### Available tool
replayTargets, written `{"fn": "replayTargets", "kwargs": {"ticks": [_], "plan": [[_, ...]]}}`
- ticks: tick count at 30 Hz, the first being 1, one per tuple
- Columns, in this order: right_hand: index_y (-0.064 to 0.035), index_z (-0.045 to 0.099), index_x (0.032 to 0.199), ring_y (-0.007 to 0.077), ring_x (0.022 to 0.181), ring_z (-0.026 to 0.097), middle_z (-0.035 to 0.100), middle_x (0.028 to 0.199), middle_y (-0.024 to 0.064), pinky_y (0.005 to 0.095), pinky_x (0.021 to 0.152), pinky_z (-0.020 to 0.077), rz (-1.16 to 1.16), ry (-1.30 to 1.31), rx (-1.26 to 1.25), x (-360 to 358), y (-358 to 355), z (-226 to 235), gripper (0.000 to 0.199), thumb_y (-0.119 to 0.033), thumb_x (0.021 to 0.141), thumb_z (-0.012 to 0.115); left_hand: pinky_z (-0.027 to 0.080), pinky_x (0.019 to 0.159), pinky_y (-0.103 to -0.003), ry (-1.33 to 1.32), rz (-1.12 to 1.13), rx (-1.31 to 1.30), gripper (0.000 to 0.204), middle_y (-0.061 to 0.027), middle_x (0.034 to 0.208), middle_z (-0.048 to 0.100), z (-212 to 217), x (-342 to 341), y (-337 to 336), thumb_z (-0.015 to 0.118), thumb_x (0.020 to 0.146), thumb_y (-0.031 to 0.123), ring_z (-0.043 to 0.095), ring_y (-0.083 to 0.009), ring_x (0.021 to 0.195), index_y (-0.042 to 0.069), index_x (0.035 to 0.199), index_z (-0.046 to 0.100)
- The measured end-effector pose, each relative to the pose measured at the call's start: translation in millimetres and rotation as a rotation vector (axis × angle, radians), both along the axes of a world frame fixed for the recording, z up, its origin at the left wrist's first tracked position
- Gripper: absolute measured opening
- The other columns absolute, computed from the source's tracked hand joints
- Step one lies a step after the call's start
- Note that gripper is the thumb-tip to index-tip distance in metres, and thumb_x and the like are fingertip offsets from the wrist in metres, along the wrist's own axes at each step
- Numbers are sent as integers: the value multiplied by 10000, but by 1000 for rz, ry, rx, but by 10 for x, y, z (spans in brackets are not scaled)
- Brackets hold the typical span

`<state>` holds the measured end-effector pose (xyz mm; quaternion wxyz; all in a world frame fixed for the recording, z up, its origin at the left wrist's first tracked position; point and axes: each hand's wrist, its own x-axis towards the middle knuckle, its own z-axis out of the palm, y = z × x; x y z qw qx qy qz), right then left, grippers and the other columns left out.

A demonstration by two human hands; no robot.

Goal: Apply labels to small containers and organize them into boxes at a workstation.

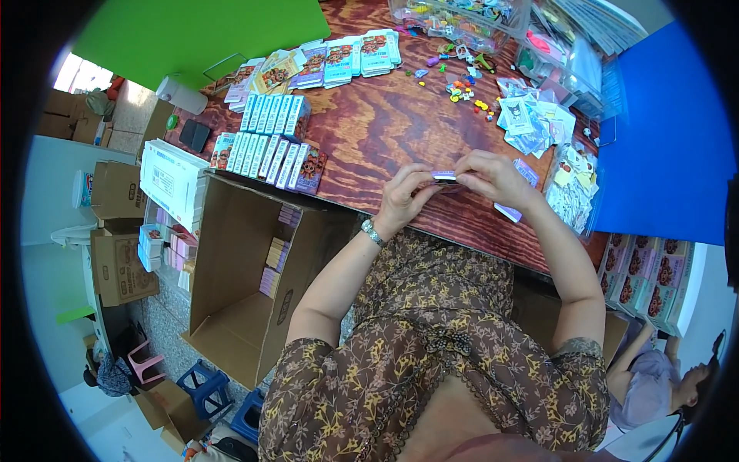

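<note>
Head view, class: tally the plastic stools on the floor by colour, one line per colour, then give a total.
Pink stool: 1
Blue stools: 2
Total: 3

Both hands meet over the wooden surface, the left hand and right hand pinching a small flat purple packet between fingertips. Rows of upright card packs stand to the left, above an open cardboard box.
</note>
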<state>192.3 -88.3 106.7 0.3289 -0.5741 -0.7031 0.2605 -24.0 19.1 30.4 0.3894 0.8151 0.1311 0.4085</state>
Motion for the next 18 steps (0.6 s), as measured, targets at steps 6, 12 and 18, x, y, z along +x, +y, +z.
{"fn": "replayTargets", "kwargs": {"ticks": [6, 12, 18], "plan": [[-99, 697, 1083, 291, 923, 686, 688, 1024, 82, 393, 773, 566, -60, -164, 186, -159, -10, 74, 202, -110, 882, 709, 624, 705, -281, -15, 11, -113, 291, -119, 1085, 676, -18, 14, -30, 808, 803, 4, 698, -187, 905, 8, 1037, 637], [-118, 697, 1093, 276, 887, 667, 625, 972, 73, 374, 724, 558, -117, -342, 228, -268, -68, 21, 287, -54, 815, 716, 632, 726, -277, -19, 4, -79, 321, -115, 1077, 670, -54, 6, -12, 821, 799, 20, 702, -177, 914, -2, 1043, 614], [-97, 696, 1051, 256, 882, 671, 620, 944, 58, 372, 717, 565, -145, -547, 299, -406, -121, -25, 270, -39, 787, 706, 633, 769, -297, -18, 14, -103, 364, -115, 1095, 664, -35, 12, -36, 813, 795, -5, 706, -192, 939, -4, 1101, 614]]}}
